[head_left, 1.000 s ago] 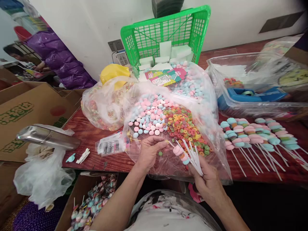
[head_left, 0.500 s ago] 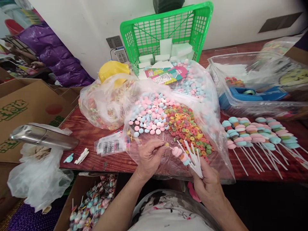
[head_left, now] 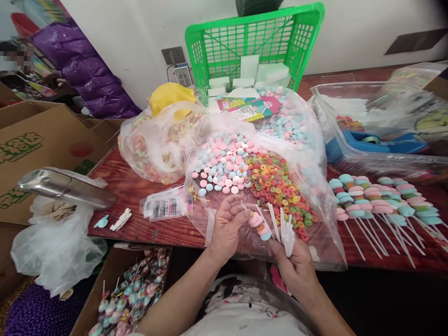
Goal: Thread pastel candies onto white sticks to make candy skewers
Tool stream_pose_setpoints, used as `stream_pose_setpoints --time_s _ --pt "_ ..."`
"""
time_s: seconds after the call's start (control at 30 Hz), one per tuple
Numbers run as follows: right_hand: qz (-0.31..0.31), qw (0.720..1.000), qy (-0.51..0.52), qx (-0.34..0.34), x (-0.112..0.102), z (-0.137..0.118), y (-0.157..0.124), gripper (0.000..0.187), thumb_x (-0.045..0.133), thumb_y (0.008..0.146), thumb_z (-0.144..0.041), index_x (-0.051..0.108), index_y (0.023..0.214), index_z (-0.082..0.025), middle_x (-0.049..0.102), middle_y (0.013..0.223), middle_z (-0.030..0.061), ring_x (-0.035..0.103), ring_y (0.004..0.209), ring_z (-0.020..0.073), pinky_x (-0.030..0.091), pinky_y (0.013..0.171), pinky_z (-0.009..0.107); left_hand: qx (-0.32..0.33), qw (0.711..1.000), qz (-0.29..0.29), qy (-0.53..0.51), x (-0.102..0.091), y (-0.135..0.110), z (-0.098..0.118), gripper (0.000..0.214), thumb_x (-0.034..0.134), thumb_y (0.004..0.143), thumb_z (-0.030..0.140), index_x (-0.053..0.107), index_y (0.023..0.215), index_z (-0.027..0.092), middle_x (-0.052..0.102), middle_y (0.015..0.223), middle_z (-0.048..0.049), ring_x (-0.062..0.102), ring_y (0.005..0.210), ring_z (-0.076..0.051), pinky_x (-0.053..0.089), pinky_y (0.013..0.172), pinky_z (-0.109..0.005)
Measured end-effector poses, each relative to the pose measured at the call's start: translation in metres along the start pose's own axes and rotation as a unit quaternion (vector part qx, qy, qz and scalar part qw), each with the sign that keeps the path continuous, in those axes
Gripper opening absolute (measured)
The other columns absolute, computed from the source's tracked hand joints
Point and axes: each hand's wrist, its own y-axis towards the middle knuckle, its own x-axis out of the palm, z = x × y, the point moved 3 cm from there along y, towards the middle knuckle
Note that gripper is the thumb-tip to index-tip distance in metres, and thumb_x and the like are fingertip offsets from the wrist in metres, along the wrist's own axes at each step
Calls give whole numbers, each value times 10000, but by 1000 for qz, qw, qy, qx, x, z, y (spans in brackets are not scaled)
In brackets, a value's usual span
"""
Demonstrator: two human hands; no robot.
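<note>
My right hand [head_left: 297, 263] is closed around a bundle of white sticks [head_left: 287, 235] and the lower end of a candy skewer [head_left: 261, 226]. Pink and blue marshmallows with an orange piece between them are threaded on that skewer, which leans up to the left. At its upper end, my left hand [head_left: 226, 228] pinches a small yellow gummy ring [head_left: 251, 214] against the stick, thumb on top, other fingers loosely curled. Just beyond my hands, loose pink, white and blue marshmallows [head_left: 224, 170] lie beside a heap of colourful gummy rings [head_left: 276, 182] on clear plastic.
Finished-looking candy skewers [head_left: 378, 198] lie in rows on the right, below a clear plastic bin [head_left: 385, 154]. Behind stands a green basket [head_left: 252, 37]. To the left are a bag of gummy rings [head_left: 150, 149], a steel flask [head_left: 66, 189] and a carton of wrapped candy [head_left: 136, 289].
My left hand has moved right, bringing the yellow gummy ring from apart from the stick's tip onto the skewer's upper end. The whole view has shifted slightly.
</note>
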Motion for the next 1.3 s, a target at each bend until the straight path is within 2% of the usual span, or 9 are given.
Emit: stream_pose_setpoints --time_s 0.27,0.4,0.47,0.63,0.7,0.83,0.9,1.13,1.3 --pt "3 999 22 44 5 3 -5 176 499 937 -239 637 1026 -174 591 628 -12 534 520 138 436 490 236 -63 997 -33 22 -2 -9 -25 442 807 704 289 601 1086 206 744 845 -24 682 744 -150 514 755 -284" --pt "51 997 -7 54 -10 6 4 153 552 906 -277 653 842 -182 594 575 -16 546 493 140 457 478 234 -2 976 -51 211 -11 19 1 391 659 844 399 595 1178 205 723 821 -27 664 752 -161 506 745 -297" --pt "78 995 -13 66 -20 10 7 172 580 891 -291 634 764 -187 604 561 -15 567 494 146 473 483 235 93 912 -28 400 -16 40 23 290 547 916 394 655 1090 188 706 893 -58 648 852 -191 500 790 -326" --pt "93 993 -28 68 -31 18 7 156 593 889 -282 640 770 -191 635 569 -9 600 486 158 503 487 242 209 600 -59 770 -19 65 26 81 614 819 133 676 775 161 645 933 -122 572 989 -281 484 833 -409" --pt "87 994 -47 44 -29 17 5 121 581 894 -271 666 893 -185 670 631 6 622 515 167 516 502 244 240 605 -87 754 -20 62 18 127 575 819 92 672 782 166 660 909 -111 586 944 -258 491 803 -386" --pt "70 995 -64 19 -25 16 4 111 554 904 -249 654 905 -200 661 626 0 622 519 167 508 492 232 242 760 -11 604 -35 67 25 112 578 821 129 681 830 171 698 790 -37 630 738 -169 500 705 -299" --pt "69 995 -64 15 -24 16 4 98 556 901 -240 634 852 -207 649 619 -5 616 519 164 501 490 226 217 788 38 575 -45 80 37 110 583 825 175 693 826 166 707 776 -30 636 698 -158 494 659 -279" --pt "49 997 -60 -24 -16 18 3 114 533 900 -191 584 801 -214 590 628 -15 586 546 147 503 554 226 205 736 -29 645 -44 109 44 112 654 722 92 670 650 176 682 766 -46 596 791 -200 452 836 -380" --pt "35 996 -73 -33 -15 14 5 99 508 905 -169 599 890 -206 559 602 -26 559 508 142 476 508 228 239 595 -71 764 -33 93 28 158 542 807 74 660 815 180 657 854 -87 530 914 -262 439 834 -416"
